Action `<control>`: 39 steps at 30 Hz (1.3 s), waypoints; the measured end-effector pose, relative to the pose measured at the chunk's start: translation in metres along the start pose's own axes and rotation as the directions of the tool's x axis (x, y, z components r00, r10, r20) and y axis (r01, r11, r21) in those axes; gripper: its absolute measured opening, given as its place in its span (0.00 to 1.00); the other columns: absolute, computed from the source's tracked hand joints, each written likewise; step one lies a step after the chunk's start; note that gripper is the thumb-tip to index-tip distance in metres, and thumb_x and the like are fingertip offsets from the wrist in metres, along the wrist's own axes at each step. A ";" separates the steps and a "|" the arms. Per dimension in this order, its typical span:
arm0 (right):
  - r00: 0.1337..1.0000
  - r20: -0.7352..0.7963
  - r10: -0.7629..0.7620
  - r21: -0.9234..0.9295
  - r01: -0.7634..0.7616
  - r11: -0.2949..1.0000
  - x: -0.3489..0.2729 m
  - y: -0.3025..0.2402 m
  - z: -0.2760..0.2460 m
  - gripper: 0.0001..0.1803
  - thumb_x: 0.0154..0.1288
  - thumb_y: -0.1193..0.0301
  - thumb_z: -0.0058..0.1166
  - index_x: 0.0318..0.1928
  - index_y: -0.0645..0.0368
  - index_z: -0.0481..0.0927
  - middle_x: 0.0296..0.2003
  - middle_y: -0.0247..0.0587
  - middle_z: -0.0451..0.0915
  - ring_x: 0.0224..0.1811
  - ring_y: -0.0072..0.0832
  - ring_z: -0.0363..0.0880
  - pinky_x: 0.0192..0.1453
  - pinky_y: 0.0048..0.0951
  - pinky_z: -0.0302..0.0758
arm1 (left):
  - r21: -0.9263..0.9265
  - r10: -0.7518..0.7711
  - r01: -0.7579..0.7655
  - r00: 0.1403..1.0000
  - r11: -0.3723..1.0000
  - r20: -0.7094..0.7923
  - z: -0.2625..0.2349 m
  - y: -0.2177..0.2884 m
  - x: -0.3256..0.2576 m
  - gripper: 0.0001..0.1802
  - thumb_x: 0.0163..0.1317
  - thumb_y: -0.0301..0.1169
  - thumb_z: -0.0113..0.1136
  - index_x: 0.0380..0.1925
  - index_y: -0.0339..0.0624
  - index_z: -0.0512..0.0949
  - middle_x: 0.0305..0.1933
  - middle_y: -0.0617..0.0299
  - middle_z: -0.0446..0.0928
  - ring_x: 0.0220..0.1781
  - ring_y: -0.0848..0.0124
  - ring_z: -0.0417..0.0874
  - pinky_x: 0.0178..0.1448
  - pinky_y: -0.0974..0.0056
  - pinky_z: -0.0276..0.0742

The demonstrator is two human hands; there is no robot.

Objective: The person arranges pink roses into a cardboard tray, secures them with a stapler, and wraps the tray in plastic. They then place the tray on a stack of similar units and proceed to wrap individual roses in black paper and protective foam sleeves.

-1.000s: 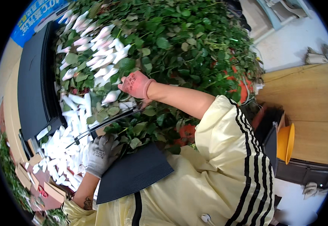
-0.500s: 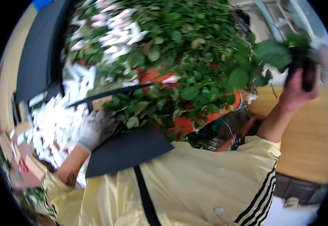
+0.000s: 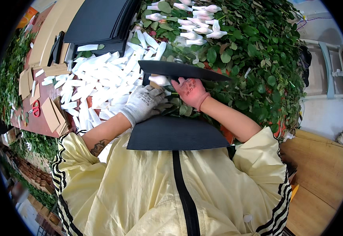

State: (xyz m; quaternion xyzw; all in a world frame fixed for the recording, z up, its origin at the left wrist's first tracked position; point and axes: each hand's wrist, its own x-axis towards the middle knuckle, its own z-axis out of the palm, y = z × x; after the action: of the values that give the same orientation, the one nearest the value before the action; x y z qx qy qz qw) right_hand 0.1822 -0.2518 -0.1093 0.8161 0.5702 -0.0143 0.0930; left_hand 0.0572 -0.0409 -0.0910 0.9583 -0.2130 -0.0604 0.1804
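Observation:
A black corrugated sheet lies in front of me, its near flap (image 3: 179, 133) against my body and its far flap (image 3: 183, 70) standing up beyond my hands. Between the flaps is a flower bud in a white foam net (image 3: 159, 80), beside a small brown cardboard piece. My left hand (image 3: 144, 103), in a grey-white glove, curls over the bundle here; what lies under its fingertips is hidden. At the bud's right end my right hand (image 3: 191, 92), in a pink-red glove, has its fingers closed, partly behind the far flap. Green leaves show beneath both hands.
Loose white foam nets (image 3: 100, 74) are heaped to the left. Behind them sits a stack of black sheets (image 3: 100, 21). Red-handled scissors (image 3: 35, 108) and cardboard pieces (image 3: 52, 118) lie at far left. Netted buds (image 3: 199, 23) and leafy stems (image 3: 254, 51) cover the back and right.
My right hand has come in from the far right, where it held a blurred dark thing beside leaves, to the bundle. My left hand stays at the sheet. The view has shifted.

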 end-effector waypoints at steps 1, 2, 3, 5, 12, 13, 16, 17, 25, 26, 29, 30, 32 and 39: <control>0.995 -0.091 -0.028 0.006 0.029 1.000 -0.006 0.002 0.009 0.23 0.61 0.69 0.45 0.58 0.50 0.74 0.40 0.44 0.80 0.39 0.37 0.80 0.38 0.38 0.77 | 0.003 0.008 -0.008 1.000 1.000 0.004 -0.002 0.001 0.001 0.33 0.46 0.44 0.68 0.56 0.50 0.75 0.58 0.63 0.74 0.55 0.61 0.73 0.55 0.55 0.71; 0.981 -0.191 -0.043 -0.009 0.042 0.999 -0.009 0.003 0.017 0.22 0.61 0.69 0.45 0.58 0.48 0.74 0.40 0.43 0.80 0.39 0.36 0.81 0.40 0.38 0.77 | 0.006 0.016 -0.016 0.999 1.000 0.029 -0.005 0.002 0.002 0.33 0.46 0.43 0.68 0.56 0.49 0.75 0.57 0.63 0.74 0.55 0.61 0.73 0.55 0.55 0.71; 0.987 -0.158 0.027 -0.014 -0.030 0.999 -0.011 0.000 0.021 0.21 0.62 0.69 0.44 0.56 0.46 0.74 0.40 0.43 0.79 0.39 0.37 0.80 0.46 0.36 0.76 | -0.009 0.012 -0.012 1.000 1.000 0.027 -0.007 0.004 0.002 0.35 0.45 0.43 0.69 0.56 0.49 0.74 0.58 0.62 0.73 0.54 0.60 0.73 0.55 0.54 0.71; 0.998 0.055 0.020 0.112 -0.026 0.993 -0.008 -0.007 0.019 0.19 0.61 0.68 0.44 0.54 0.49 0.73 0.41 0.44 0.78 0.38 0.37 0.79 0.47 0.35 0.75 | -0.034 0.027 -0.026 0.999 0.999 0.023 -0.014 0.009 0.004 0.37 0.44 0.43 0.69 0.58 0.47 0.72 0.60 0.59 0.71 0.54 0.59 0.72 0.55 0.53 0.71; 0.954 0.239 -0.184 0.101 0.163 0.981 -0.035 0.006 -0.102 0.22 0.64 0.64 0.47 0.57 0.59 0.70 0.52 0.45 0.74 0.40 0.33 0.80 0.50 0.34 0.75 | 0.077 -0.050 0.030 0.963 0.997 0.265 -0.034 0.011 0.034 0.45 0.44 0.49 0.70 0.62 0.43 0.66 0.70 0.46 0.58 0.71 0.48 0.58 0.69 0.45 0.57; 0.968 -0.066 -0.241 0.329 0.249 0.911 -0.054 0.027 -0.125 0.22 0.64 0.65 0.49 0.56 0.62 0.71 0.52 0.46 0.75 0.43 0.35 0.80 0.51 0.37 0.75 | 0.064 0.006 -0.019 0.981 0.998 0.194 -0.034 0.010 0.035 0.44 0.43 0.49 0.70 0.61 0.43 0.68 0.70 0.47 0.58 0.70 0.50 0.60 0.68 0.47 0.58; 0.927 -0.307 -0.217 0.944 0.325 0.049 -0.088 0.110 -0.175 0.18 0.62 0.66 0.54 0.49 0.64 0.77 0.47 0.48 0.80 0.48 0.40 0.81 0.53 0.40 0.76 | 0.093 -0.003 -0.017 0.978 0.995 0.211 -0.033 0.006 0.033 0.44 0.44 0.51 0.69 0.62 0.46 0.68 0.71 0.49 0.57 0.69 0.51 0.61 0.68 0.48 0.59; 0.975 -0.205 -0.089 0.938 0.221 0.267 -0.084 0.126 -0.178 0.17 0.61 0.66 0.54 0.48 0.62 0.78 0.45 0.46 0.81 0.47 0.39 0.81 0.53 0.39 0.77 | 0.096 -0.004 -0.018 0.975 0.995 0.224 -0.031 0.004 0.032 0.45 0.44 0.52 0.69 0.63 0.48 0.68 0.71 0.49 0.57 0.70 0.51 0.61 0.68 0.47 0.59; 0.869 -0.463 -0.174 0.878 0.477 0.044 -0.058 0.098 -0.179 0.23 0.53 0.68 0.62 0.51 0.59 0.77 0.48 0.43 0.78 0.54 0.39 0.76 0.56 0.37 0.73 | 0.053 0.113 -0.120 0.986 0.991 0.122 -0.013 -0.023 0.028 0.35 0.57 0.48 0.60 0.63 0.49 0.67 0.68 0.50 0.62 0.72 0.55 0.58 0.75 0.52 0.51; 0.836 -0.392 -0.383 0.897 0.440 0.043 -0.054 0.072 -0.169 0.19 0.54 0.67 0.60 0.48 0.55 0.78 0.47 0.39 0.78 0.53 0.38 0.76 0.57 0.37 0.72 | 0.016 0.115 -0.116 0.991 0.993 0.061 -0.015 -0.024 0.017 0.29 0.61 0.42 0.57 0.63 0.48 0.67 0.66 0.52 0.66 0.69 0.56 0.64 0.73 0.52 0.56; 0.890 -0.312 -0.332 0.680 0.453 0.576 -0.043 -0.008 -0.132 0.14 0.57 0.64 0.51 0.43 0.50 0.79 0.43 0.36 0.79 0.49 0.37 0.78 0.53 0.39 0.74 | -0.224 0.009 -0.057 0.979 0.973 -0.206 -0.019 -0.026 -0.017 0.14 0.57 0.33 0.59 0.44 0.46 0.77 0.42 0.56 0.78 0.42 0.60 0.81 0.43 0.58 0.76; 0.968 -0.009 -0.251 0.701 0.185 0.689 -0.028 -0.017 -0.121 0.14 0.59 0.62 0.51 0.44 0.52 0.78 0.42 0.41 0.80 0.47 0.38 0.79 0.51 0.40 0.76 | -0.243 -0.092 0.049 0.981 0.969 -0.168 -0.029 -0.033 -0.022 0.13 0.53 0.37 0.64 0.38 0.47 0.80 0.41 0.58 0.78 0.40 0.57 0.81 0.43 0.57 0.76; 0.930 0.327 -0.167 0.413 0.019 0.911 -0.009 -0.047 -0.090 0.18 0.60 0.58 0.55 0.47 0.52 0.76 0.43 0.39 0.79 0.48 0.40 0.78 0.50 0.41 0.75 | -0.083 -0.214 0.220 0.974 0.972 0.072 -0.027 -0.029 -0.040 0.12 0.52 0.41 0.65 0.35 0.50 0.81 0.40 0.63 0.78 0.40 0.59 0.81 0.45 0.57 0.76; 0.868 0.462 -0.180 0.384 -0.013 0.923 0.006 -0.088 -0.036 0.18 0.59 0.58 0.56 0.44 0.56 0.73 0.40 0.45 0.80 0.47 0.40 0.79 0.49 0.40 0.76 | 0.025 -0.095 0.091 0.970 0.995 0.224 0.006 -0.019 -0.056 0.14 0.55 0.43 0.62 0.40 0.51 0.81 0.38 0.63 0.77 0.41 0.61 0.81 0.46 0.57 0.76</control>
State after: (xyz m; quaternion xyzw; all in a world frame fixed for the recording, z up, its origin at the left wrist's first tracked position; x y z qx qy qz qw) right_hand 0.0986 -0.2108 -0.0863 0.7622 0.5500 -0.3328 0.0757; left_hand 0.0131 -0.0031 -0.1012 0.9556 -0.1873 -0.1751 0.1451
